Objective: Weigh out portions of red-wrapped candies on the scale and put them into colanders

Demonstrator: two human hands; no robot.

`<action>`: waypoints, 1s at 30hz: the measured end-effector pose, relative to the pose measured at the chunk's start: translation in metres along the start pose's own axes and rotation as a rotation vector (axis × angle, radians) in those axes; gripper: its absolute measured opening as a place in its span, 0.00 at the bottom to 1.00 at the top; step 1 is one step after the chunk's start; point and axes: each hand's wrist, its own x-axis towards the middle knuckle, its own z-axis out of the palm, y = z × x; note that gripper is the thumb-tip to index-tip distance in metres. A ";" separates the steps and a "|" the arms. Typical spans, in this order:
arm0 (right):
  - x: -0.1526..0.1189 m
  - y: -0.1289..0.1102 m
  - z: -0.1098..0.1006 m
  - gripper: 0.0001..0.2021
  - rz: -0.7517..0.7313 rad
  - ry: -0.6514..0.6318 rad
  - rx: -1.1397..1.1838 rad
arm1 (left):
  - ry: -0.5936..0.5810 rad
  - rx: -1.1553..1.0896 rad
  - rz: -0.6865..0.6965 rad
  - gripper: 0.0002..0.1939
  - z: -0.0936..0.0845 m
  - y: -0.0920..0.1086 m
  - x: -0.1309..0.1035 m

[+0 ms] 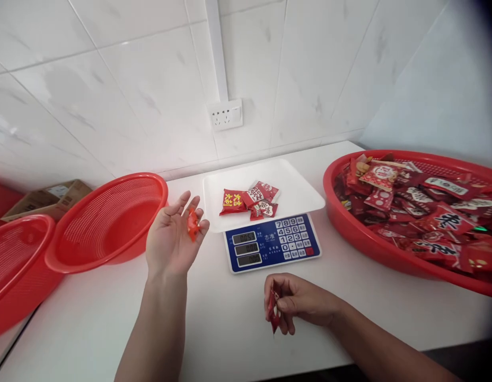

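My left hand (170, 239) is turned palm up left of the scale, its fingers loosely curled. A small orange-red wrapped candy (193, 225) rests against those fingers. In front of the scale, my right hand (299, 301) pinches a small red snack packet (274, 309) between thumb and fingers. The blue and white digital scale (272, 243) carries a white tray (297, 193). Several red packets (252, 199) lie together on that tray, one of them with yellow lettering. The top display seems to read 0.057, though the digits are faint.
A large red basket (341, 223) heaped with red snack packets stands at the right. On the left are two red perforated baskets, one nearer the middle (111, 223) and one at the edge (21, 260). Behind them sits a cardboard box (51, 199). A socket (226, 114) is on the tiled wall.
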 end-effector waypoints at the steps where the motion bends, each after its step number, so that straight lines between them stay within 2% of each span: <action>1: 0.000 0.000 0.000 0.19 0.003 0.003 -0.007 | 0.003 -0.030 0.001 0.12 -0.001 0.000 0.001; 8: -0.001 0.000 -0.003 0.16 0.024 -0.016 -0.068 | 0.019 -0.066 0.133 0.20 -0.001 -0.001 -0.001; 14: 0.000 -0.001 -0.001 0.17 0.043 -0.016 -0.099 | -0.065 0.058 0.279 0.17 -0.001 0.000 -0.005; 22: -0.001 -0.002 0.000 0.17 0.043 -0.014 -0.086 | -0.138 0.224 0.359 0.15 -0.003 -0.005 -0.003; 26: 0.002 0.003 0.000 0.21 0.035 -0.020 -0.042 | -0.238 0.259 0.338 0.16 -0.002 -0.011 -0.007; 30: 0.006 0.009 -0.001 0.21 -0.012 0.057 0.064 | -0.450 0.508 0.149 0.11 0.002 -0.035 -0.015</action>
